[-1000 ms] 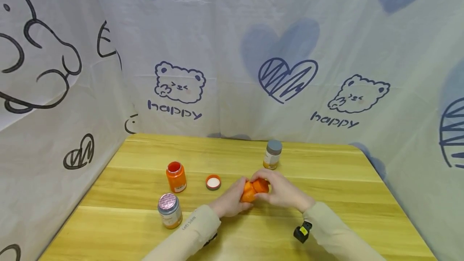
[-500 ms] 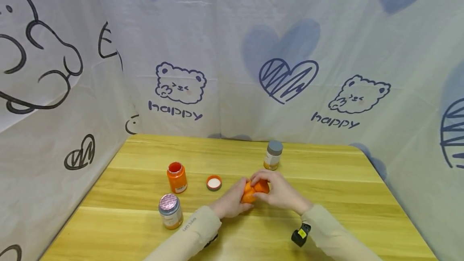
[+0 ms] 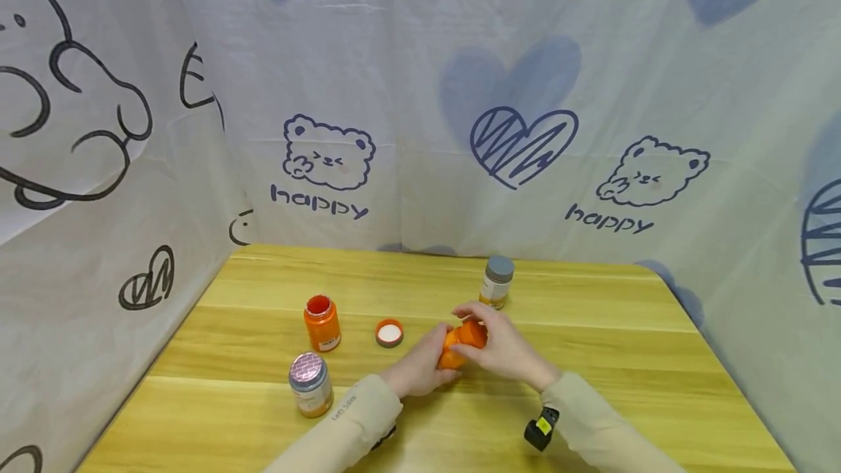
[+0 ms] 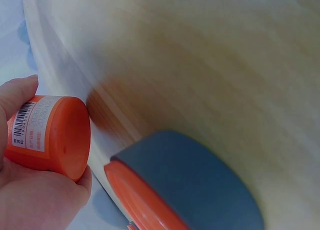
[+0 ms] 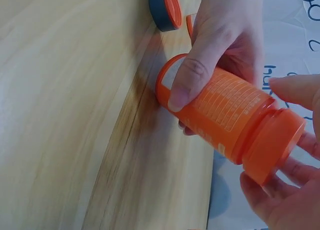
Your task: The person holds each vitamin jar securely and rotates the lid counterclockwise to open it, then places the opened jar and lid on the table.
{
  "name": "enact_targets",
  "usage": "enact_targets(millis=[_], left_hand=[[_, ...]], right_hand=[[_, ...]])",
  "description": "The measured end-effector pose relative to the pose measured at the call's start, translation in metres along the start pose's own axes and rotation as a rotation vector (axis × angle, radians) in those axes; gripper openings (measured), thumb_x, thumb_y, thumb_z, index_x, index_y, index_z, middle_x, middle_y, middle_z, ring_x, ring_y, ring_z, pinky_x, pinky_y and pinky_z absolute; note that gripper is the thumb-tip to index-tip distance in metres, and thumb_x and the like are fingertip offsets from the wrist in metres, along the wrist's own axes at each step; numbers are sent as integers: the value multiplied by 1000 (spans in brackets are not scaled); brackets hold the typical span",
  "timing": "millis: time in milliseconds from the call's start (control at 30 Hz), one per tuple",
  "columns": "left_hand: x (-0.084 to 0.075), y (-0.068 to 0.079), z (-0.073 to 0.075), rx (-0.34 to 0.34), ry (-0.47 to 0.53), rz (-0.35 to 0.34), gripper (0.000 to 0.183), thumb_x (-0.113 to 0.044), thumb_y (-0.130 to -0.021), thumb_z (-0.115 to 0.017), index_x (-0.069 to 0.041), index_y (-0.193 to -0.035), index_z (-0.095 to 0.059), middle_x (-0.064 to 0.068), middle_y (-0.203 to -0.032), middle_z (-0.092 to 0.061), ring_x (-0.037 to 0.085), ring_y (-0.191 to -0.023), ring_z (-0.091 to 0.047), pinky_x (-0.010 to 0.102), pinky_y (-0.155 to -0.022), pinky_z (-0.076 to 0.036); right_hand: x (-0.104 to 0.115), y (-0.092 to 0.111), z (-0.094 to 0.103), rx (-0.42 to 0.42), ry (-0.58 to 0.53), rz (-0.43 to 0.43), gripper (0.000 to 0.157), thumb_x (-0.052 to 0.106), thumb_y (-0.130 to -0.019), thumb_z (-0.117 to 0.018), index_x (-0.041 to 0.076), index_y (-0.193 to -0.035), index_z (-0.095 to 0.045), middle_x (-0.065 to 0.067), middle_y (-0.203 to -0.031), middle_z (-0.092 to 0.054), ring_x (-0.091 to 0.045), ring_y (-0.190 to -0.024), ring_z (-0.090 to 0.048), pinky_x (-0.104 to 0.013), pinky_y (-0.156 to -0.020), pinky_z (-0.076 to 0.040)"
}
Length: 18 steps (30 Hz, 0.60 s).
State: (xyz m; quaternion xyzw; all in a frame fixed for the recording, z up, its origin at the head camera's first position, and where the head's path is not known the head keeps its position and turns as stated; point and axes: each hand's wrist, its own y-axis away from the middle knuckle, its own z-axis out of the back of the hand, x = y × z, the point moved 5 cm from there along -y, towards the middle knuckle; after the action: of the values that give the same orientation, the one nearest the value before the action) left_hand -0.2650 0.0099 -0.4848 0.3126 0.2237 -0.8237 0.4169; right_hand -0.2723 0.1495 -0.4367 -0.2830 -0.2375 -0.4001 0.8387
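My left hand [image 3: 420,365] grips an orange bottle [image 5: 215,107] by its body, tilted above the table. Its printed label faces the right wrist camera, and the base with a barcode sticker shows in the left wrist view. At the bottle's other end sits an orange cap [image 5: 274,145]. Around this cap my right hand [image 3: 502,345] is loosely curled, the lower fingers touching it and the upper digit a little off it. A grey cap with an orange inside [image 3: 390,333] lies white liner up beside the left hand.
An uncapped orange bottle [image 3: 323,327] stands left on the wooden table [image 3: 591,356]. Nearer, a jar with a pink patterned top [image 3: 311,385] stands upright. A grey-lidded jar [image 3: 496,283] is behind the right hand. Printed cloth [image 3: 420,166] hangs along the back and sides.
My right hand's upper fingers have lifted slightly from the orange cap, and its thumb has shifted toward the bottle's neck. The left hand keeps its grip.
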Motion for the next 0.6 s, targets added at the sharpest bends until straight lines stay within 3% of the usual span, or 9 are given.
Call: enact_targets(millis=[233, 467, 600], left_hand=[[0, 0, 0, 5, -7, 22, 51, -12, -89, -76, -5, -129, -44, 8, -114, -57, 17, -100, -56, 32, -92, -49], [-2, 1, 0, 14, -1, 37, 51, -12, -90, -76, -6, -129, -44, 8, -114, -58, 17, -100, -57, 33, -91, -49], [-2, 0, 0, 13, -6, 33, 52, -12, -90, -76, -6, -130, -43, 8, -116, -57, 18, -101, -57, 33, -92, -49]], right_hand=[[-8, 3, 0, 18, -11, -119, 50, 33, -90, -76, 7, -129, -58, -16, -124, -65, -23, -98, -63, -24, -79, -54], [-14, 4, -1, 56, -2, -284, 53, 42, -91, -72, 4, -127, -59, -11, -108, -67, -19, -84, -62, -23, -68, -52], [-16, 3, -1, 57, -2, -308, 49, 43, -92, -71, 6, -122, -60, -7, -100, -66, -17, -80, -60, -24, -65, -50]])
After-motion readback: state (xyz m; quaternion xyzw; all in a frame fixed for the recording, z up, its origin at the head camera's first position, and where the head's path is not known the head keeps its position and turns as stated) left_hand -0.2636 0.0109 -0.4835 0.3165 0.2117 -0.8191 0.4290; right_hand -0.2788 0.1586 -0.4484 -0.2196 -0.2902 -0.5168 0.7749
